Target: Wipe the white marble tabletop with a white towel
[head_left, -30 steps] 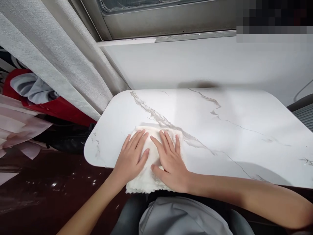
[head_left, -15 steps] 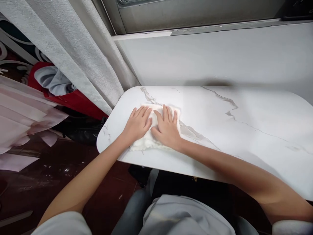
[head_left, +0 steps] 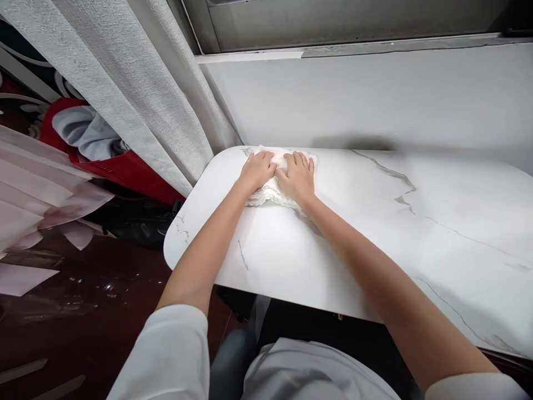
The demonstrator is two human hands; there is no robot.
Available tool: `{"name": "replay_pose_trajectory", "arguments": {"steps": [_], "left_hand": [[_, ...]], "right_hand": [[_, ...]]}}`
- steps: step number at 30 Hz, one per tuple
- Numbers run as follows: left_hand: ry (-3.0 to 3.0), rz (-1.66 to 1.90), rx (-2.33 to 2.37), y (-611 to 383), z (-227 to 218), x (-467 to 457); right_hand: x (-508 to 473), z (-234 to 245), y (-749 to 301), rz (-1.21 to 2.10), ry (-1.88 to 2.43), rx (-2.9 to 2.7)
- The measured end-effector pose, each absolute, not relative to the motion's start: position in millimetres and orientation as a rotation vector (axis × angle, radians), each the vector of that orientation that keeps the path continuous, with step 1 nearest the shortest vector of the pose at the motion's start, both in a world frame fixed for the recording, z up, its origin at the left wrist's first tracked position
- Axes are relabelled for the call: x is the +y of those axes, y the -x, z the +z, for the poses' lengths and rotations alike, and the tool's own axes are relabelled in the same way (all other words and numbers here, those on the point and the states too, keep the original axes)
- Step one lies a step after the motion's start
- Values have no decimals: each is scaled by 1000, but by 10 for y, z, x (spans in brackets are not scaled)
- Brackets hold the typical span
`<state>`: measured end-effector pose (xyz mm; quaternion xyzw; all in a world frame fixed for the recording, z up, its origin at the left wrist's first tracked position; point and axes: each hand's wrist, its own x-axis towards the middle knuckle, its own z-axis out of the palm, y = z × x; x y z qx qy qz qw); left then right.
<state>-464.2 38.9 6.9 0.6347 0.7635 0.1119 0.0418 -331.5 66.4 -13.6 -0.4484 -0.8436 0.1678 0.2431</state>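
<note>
A white cloth (head_left: 272, 193) lies bunched near the far edge of a white marble-patterned table (head_left: 283, 255). My left hand (head_left: 258, 169) rests palm down on the cloth's left part, fingers stretched forward and a little bent. Beside it, my right hand (head_left: 297, 175) presses on the right part with its fingers spread. The two thumbs are close together over the cloth. Both palms hide much of it, and its near edge is crumpled into folds.
A pale curtain (head_left: 166, 94) hangs at the table's back left corner. Behind the table stands a white wall (head_left: 353, 94) below a metal window frame (head_left: 333, 25). To the left are a red bag (head_left: 137, 175) holding grey fabric and sheer pink fabric (head_left: 37, 189).
Both hands have slid the cloth away from me, up to the table's far edge. My arms reach further forward, and the cloth's near edge is more bunched.
</note>
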Motion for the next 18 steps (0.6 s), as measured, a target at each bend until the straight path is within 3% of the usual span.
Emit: {"name": "replay_pose_trajectory", "arguments": {"steps": [8,18], "left_hand": [[-1938,567,2346,4859,1,583],[-1815,527,2480,5031,-20,818]], "right_hand": [[901,-132,3536,397,1331,-2281],[1198,-185,3790,302,1463,-2240]]}}
